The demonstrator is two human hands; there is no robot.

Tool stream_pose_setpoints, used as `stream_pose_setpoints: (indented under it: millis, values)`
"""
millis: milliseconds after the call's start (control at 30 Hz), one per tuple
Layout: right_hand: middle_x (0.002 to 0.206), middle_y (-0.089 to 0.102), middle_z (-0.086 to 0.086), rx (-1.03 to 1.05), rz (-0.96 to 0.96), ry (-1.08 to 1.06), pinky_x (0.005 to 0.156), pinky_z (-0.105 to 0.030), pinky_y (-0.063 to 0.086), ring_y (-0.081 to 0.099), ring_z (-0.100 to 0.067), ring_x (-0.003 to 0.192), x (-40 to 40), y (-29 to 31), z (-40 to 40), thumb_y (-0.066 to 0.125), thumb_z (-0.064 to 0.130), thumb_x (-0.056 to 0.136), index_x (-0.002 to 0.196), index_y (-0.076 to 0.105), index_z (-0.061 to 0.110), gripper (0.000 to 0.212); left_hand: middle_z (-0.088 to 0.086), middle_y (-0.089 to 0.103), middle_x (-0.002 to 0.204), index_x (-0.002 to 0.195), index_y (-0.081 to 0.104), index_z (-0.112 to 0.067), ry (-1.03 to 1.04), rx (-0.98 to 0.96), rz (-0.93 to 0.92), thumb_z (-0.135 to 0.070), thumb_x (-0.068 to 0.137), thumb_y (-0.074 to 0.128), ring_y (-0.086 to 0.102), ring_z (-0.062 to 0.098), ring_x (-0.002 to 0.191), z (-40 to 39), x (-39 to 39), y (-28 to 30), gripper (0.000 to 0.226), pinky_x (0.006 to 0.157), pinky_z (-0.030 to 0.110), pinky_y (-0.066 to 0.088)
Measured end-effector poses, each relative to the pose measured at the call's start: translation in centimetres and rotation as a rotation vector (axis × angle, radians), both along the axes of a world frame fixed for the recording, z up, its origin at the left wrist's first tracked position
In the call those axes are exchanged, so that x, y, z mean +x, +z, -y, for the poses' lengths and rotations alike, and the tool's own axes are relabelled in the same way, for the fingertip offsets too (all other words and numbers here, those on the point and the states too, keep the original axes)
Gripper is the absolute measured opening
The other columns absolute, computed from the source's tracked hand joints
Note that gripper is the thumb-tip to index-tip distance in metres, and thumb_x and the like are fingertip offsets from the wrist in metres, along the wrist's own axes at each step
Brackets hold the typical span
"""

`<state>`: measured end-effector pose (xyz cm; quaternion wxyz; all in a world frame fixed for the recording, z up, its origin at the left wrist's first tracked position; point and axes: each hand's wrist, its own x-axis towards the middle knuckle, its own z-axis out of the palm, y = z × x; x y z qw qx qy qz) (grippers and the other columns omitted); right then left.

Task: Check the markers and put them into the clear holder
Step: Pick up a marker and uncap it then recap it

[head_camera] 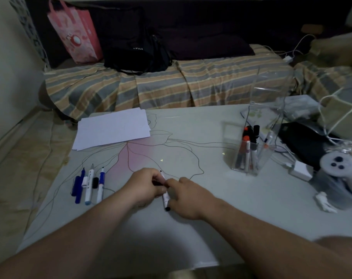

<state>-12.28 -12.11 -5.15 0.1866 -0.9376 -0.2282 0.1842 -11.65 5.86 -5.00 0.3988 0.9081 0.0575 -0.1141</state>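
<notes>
A white marker [165, 198] with a bare black tip and a black end sits between my two hands at the table's middle. My right hand [183, 196] grips its barrel. My left hand [146, 184] pinches a small black cap against the marker near its tip. Three uncapped markers [88, 184] lie side by side at the left, with loose caps among them. The clear holder [249, 152] stands at the right with several markers upright inside it.
A stack of white paper [112, 128] lies at the back left of the glass table [211, 198]. Cables, a white charger [300, 170], a black pouch and a white spool crowd the right edge. A striped sofa with bags stands behind.
</notes>
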Motion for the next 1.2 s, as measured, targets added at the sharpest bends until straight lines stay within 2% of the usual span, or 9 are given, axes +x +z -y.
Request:
stream_pose_setpoints:
  millis: [200,333,433,533,700,800,967,1100,1200]
  values:
    - [0.125,0.045,-0.003,-0.110,0.064,0.192,0.088,-0.045,0.049,0.053,-0.034,0.114,-1.0,0.2,0.1,0.048,0.053,0.092,0.137,0.034,0.052,0.046,-0.011,0.068,0.095,0.093,0.071,-0.029,-0.153,0.418,0.076,-0.024,0.075,0.084,0.064,0.010,0.087,-2.5,0.2,0.9,0.023,0.076,0.027,0.053]
    - [0.123,0.049,-0.007,-0.150,0.121,0.112,0.085,-0.045,0.051,0.056,-0.035,0.113,-1.1,-0.1,-0.7,0.048,0.056,0.094,0.129,0.051,0.034,0.042,-0.007,0.062,0.102,0.102,0.071,-0.034,-0.216,0.610,0.032,-0.032,0.078,0.082,0.059,0.016,0.094,-3.3,0.3,1.0,0.026,0.077,0.028,0.046]
    - [0.121,0.057,-0.016,-0.155,0.126,-0.015,0.083,-0.044,0.051,0.059,-0.040,0.109,0.0,-0.4,-0.2,0.056,0.040,0.096,0.139,0.045,0.019,0.049,-0.012,0.071,0.099,0.102,0.076,-0.034,-0.166,0.432,0.044,-0.028,0.078,0.084,0.065,0.009,0.091,-3.4,0.2,0.6,0.026,0.075,0.018,0.046]
    - [0.113,0.061,-0.023,-0.063,0.051,-0.138,0.076,-0.038,0.044,0.059,-0.041,0.103,1.0,0.0,1.0,0.046,0.015,0.094,0.142,0.033,0.015,0.050,-0.014,0.075,0.090,0.094,0.078,-0.031,-0.124,0.154,0.094,-0.016,0.077,0.085,0.066,-0.005,0.081,-2.7,-0.2,0.5,0.024,0.072,0.002,0.043]
    - [0.095,0.060,-0.023,0.158,-0.007,-0.281,0.072,-0.039,0.044,0.052,-0.036,0.082,1.5,0.8,1.8,0.042,0.006,0.089,0.133,0.027,0.016,0.047,-0.001,0.079,0.095,0.087,0.079,-0.024,-0.106,-0.187,0.028,0.001,0.078,0.082,0.075,0.017,0.096,-1.8,-0.3,0.3,0.027,0.095,0.035,0.058]
    - [0.108,0.062,-0.025,0.212,0.006,-0.310,0.076,-0.039,0.044,0.050,-0.034,0.085,1.8,0.8,2.1,0.041,0.015,0.097,0.139,0.027,0.016,0.044,0.002,0.079,0.099,0.089,0.078,-0.022,-0.099,-0.232,0.017,0.003,0.078,0.082,0.075,0.019,0.098,-1.6,-0.4,0.2,0.027,0.096,0.036,0.057]
    - [0.092,0.063,-0.006,0.260,0.127,-0.309,0.078,-0.040,0.049,0.058,-0.035,0.087,2.6,2.1,2.5,0.036,0.046,0.104,0.130,0.042,0.036,0.028,0.000,0.077,0.096,0.099,0.075,-0.026,-0.088,-0.199,0.058,-0.008,0.083,0.079,0.073,0.015,0.093,-1.8,-0.2,1.2,0.024,0.096,0.033,0.057]
    - [0.092,0.064,-0.003,0.245,0.158,-0.292,0.077,-0.041,0.049,0.057,-0.033,0.087,3.2,2.6,3.3,0.035,0.041,0.105,0.123,0.049,0.034,0.023,-0.011,0.075,0.097,0.115,0.071,-0.043,-0.050,-0.136,0.085,-0.019,0.091,0.070,0.069,0.003,0.094,-1.9,-0.2,1.8,0.033,0.096,0.024,0.049]
    - [0.097,0.065,-0.006,0.176,0.165,-0.282,0.078,-0.042,0.050,0.057,-0.032,0.089,3.3,2.1,3.8,0.036,0.035,0.105,0.119,0.048,0.032,0.018,-0.015,0.074,0.091,0.096,0.073,-0.032,-0.004,-0.072,0.139,-0.018,0.084,0.076,0.068,-0.001,0.088,-1.9,-0.1,1.9,0.019,0.093,0.027,0.053]
